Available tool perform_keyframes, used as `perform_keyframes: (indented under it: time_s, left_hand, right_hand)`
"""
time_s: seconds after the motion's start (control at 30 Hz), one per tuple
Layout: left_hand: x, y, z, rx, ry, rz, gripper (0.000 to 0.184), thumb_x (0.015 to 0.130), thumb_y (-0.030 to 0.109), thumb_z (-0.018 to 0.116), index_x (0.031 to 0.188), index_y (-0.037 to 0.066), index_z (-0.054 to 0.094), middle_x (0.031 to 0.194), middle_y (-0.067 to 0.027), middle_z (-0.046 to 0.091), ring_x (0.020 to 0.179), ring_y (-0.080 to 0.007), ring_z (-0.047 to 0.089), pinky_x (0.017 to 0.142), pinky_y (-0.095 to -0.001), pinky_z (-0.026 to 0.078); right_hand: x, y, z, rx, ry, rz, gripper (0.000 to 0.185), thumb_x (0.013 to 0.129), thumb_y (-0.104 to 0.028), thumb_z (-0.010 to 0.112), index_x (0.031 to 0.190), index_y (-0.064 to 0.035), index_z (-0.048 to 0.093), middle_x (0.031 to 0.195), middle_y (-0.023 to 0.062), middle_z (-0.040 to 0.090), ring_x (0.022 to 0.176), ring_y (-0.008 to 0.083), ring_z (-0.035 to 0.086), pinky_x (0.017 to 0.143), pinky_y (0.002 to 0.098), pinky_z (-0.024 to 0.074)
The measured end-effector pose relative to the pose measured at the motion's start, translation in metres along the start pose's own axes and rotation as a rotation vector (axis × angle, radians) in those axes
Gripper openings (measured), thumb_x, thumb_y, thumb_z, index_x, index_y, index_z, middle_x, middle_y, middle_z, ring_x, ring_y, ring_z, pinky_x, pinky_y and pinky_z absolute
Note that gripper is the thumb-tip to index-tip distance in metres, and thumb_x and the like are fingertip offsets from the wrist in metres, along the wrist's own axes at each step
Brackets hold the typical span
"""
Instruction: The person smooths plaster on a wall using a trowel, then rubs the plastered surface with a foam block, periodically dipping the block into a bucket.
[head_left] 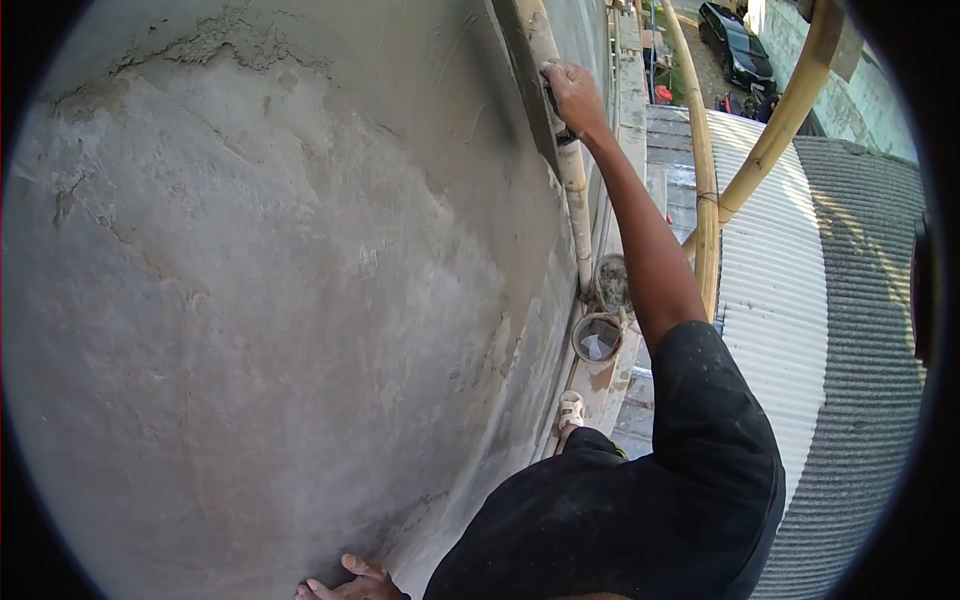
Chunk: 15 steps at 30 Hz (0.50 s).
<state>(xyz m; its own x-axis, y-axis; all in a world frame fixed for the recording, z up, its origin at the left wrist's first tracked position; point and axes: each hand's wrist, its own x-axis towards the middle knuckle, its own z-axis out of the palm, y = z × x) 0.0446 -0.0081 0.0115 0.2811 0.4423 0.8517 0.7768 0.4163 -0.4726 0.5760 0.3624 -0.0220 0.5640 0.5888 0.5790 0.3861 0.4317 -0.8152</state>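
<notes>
My right hand [577, 98] is stretched out to the top of the view. Its fingers are wrapped round the handle of a long, dark plastering float [528, 85], whose blade is held edge-on close to the wall. The grey plastered wall [300, 330] fills the left side, smooth in places and rough near the top left. Low in the view, my left hand [350, 582] is partly cut off by the frame edge. Its fingers are apart and hold nothing; they are at the wall surface, though contact is hard to judge.
Two buckets, one with grey mix [612, 283] and one with murky contents [598, 338], stand on a narrow plank [598, 385] near my foot [571, 408]. Bamboo poles [706, 230] cross on the right. Corrugated roofing [770, 280] and a parked car [738, 47] lie below.
</notes>
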Motion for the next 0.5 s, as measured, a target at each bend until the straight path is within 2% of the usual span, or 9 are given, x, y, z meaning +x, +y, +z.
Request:
perform_keyframes:
  time_s: [0.07,0.2,0.33,0.4,0.43,0.5]
  left_hand:
    - [-0.001,0.0,0.001,0.003,-0.003,0.0,0.057,0.085,0.049,0.059,0.117,0.004,0.046,0.112,-0.016,0.049,0.102,-0.0341,0.048,0.093,-0.05,0.038]
    - [-0.002,0.0,0.002,0.004,-0.047,0.019,0.057,0.085,0.049,0.059,0.118,0.004,0.046,0.112,-0.0161,0.049,0.102,-0.0341,0.048,0.093,-0.05,0.038]
    - [-0.004,0.0,0.003,-0.017,-0.088,0.032,0.057,0.085,0.048,0.059,0.118,0.004,0.045,0.112,-0.0163,0.049,0.102,-0.0341,0.048,0.093,-0.0499,0.038]
    - [-0.005,0.0,0.003,-0.029,-0.103,0.034,0.057,0.085,0.048,0.059,0.118,0.004,0.045,0.112,-0.0163,0.049,0.102,-0.0341,0.047,0.092,-0.0498,0.038]
    - [-0.005,0.0,0.003,-0.034,-0.107,0.037,0.057,0.085,0.048,0.059,0.118,0.004,0.045,0.112,-0.0164,0.049,0.102,-0.0342,0.047,0.092,-0.0498,0.038]
    - [-0.005,0.001,0.003,-0.044,-0.107,0.049,0.057,0.085,0.048,0.059,0.118,0.004,0.045,0.112,-0.0164,0.049,0.102,-0.0342,0.047,0.092,-0.0497,0.038]
  right_hand:
    - [0.022,-0.002,0.009,-0.075,0.083,-0.128,0.042,0.085,-0.035,0.05,0.073,0.0051,0.056,0.057,0.0168,0.047,0.056,0.0228,0.048,0.059,0.0399,0.0408]
    - [0.033,-0.005,0.024,-0.147,0.103,-0.09,0.044,0.085,-0.037,0.049,0.076,0.0047,0.058,0.06,0.0195,0.051,0.058,0.0272,0.049,0.062,0.0417,0.0415]
    - [0.03,0.003,0.02,-0.183,0.019,-0.192,0.042,0.086,-0.036,0.046,0.078,0.0031,0.058,0.061,0.0162,0.05,0.059,0.0237,0.048,0.062,0.0394,0.0411]
    - [0.007,-0.003,0.018,-0.089,-0.164,-0.151,0.033,0.093,-0.026,0.045,0.088,0.0027,0.061,0.07,0.0081,0.057,0.069,0.0135,0.052,0.068,0.0297,0.0434]
    - [-0.015,-0.023,0.017,-0.052,-0.24,-0.058,0.031,0.092,-0.025,0.046,0.082,0.0027,0.058,0.069,0.0045,0.052,0.067,0.0108,0.048,0.065,0.0283,0.041]
    - [-0.06,-0.054,0.022,-0.052,-0.234,-0.174,0.031,0.09,-0.025,0.048,0.076,0.002,0.052,0.063,0.0048,0.043,0.062,0.0123,0.043,0.061,0.0294,0.0384]
